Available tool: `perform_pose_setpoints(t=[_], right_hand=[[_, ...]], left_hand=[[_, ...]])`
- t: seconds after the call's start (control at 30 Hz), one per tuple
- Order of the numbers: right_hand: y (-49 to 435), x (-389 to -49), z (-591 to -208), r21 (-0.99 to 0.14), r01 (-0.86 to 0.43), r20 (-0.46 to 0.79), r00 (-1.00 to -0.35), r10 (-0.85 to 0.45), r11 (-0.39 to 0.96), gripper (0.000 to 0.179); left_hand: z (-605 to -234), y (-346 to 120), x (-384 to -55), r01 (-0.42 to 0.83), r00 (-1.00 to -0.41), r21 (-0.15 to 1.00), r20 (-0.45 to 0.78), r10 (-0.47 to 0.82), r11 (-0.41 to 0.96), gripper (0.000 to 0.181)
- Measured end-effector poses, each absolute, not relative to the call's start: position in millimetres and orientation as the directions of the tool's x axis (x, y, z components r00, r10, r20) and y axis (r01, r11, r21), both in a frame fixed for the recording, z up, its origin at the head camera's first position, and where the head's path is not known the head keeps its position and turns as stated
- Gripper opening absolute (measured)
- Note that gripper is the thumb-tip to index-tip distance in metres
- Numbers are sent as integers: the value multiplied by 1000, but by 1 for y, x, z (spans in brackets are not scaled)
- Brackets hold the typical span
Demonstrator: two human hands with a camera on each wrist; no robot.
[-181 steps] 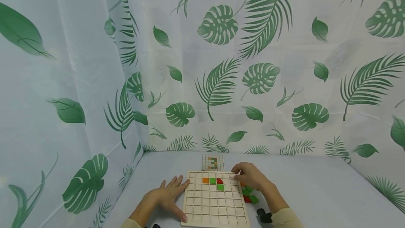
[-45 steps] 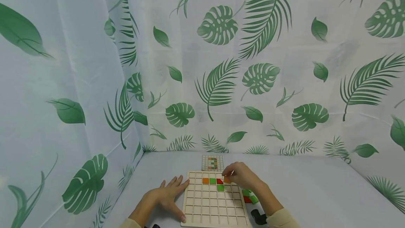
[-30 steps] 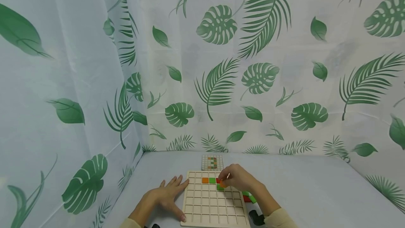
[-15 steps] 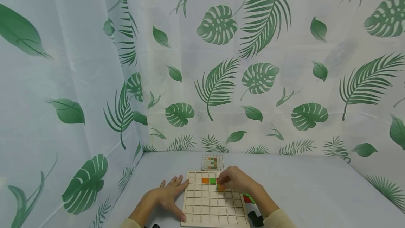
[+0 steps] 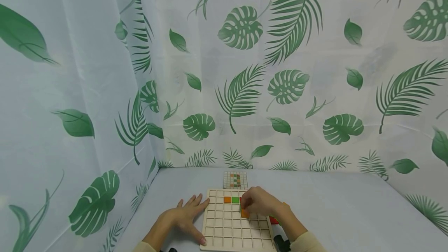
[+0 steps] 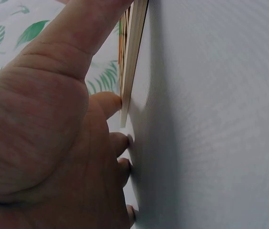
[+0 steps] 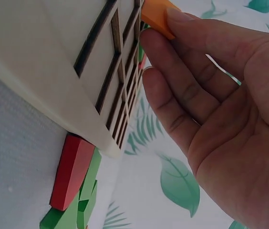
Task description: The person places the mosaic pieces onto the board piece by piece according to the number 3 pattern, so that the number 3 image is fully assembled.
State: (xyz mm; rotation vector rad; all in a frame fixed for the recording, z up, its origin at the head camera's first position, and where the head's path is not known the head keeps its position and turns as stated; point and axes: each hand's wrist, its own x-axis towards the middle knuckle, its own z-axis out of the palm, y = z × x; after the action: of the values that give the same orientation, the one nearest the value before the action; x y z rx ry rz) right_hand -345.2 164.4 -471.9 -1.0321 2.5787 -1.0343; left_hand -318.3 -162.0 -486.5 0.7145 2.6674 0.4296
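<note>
A wooden grid board (image 5: 218, 233) lies in front of me, with an orange tile (image 5: 227, 200) and a green tile (image 5: 235, 200) side by side in its second row. My right hand (image 5: 261, 202) pinches another orange tile (image 7: 157, 17) between thumb and fingers, low over the grid, just below the green tile of the third row. That hand mostly hides this green tile and the red piece above it. With fingers spread, my left hand (image 5: 185, 217) rests along the board's left edge, its thumb at the lower left corner and its index finger (image 6: 107, 102) touching the side.
Behind the board a small pattern card (image 5: 235, 180) shows coloured squares on a grid. To the right of the board, partly under my right forearm, lie a red piece (image 7: 71, 171) and several green pieces (image 7: 60, 218). A black object (image 5: 281, 243) sits by my right wrist.
My right hand has come from the loose pieces to the board with an orange tile, then moved from beside the red piece down to below the third-row green tile. The left hand stays put.
</note>
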Motion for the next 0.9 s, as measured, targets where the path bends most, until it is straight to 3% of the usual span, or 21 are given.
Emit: perform_pose_setpoints(t=[0.9], right_hand=[[164,-342,-474,-639,-515,37,-762,-647,570,21]], left_hand=[[-488,-161,-319,407,-818,368,-261,513,836,127]])
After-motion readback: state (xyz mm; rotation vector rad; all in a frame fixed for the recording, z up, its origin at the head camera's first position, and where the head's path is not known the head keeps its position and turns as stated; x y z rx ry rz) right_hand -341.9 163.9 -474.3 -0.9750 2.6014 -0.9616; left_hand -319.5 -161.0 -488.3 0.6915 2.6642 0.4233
